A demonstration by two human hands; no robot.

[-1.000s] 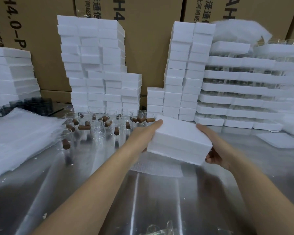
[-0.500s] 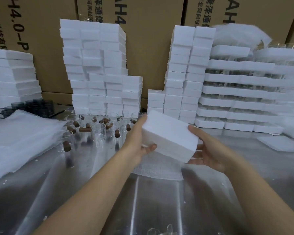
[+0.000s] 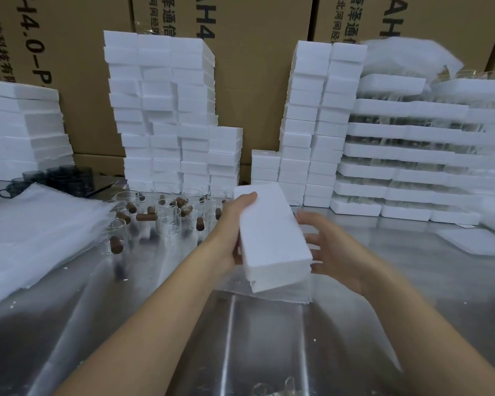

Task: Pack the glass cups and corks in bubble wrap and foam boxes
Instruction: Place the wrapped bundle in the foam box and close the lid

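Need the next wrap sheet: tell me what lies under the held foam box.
A bubble wrap sheet lies on the table beneath the foam box; the box hides most of it.

This was a packing station in a warehouse or small factory. Tall printed cardboard cartons (image 3: 255, 81) walled off the back at 12 o'clock. Against them, from 9 to 3 o'clock, rose stacks of white foam boxes (image 3: 160, 115), with foam trays (image 3: 412, 155) of glassware at 2 o'clock. Loose glass cups (image 3: 170, 221) and corks (image 3: 146, 217) crowded a steel worktable (image 3: 269, 352) at 11 o'clock, beside heaped white wrapping sheets (image 3: 40, 232) at 9 o'clock.
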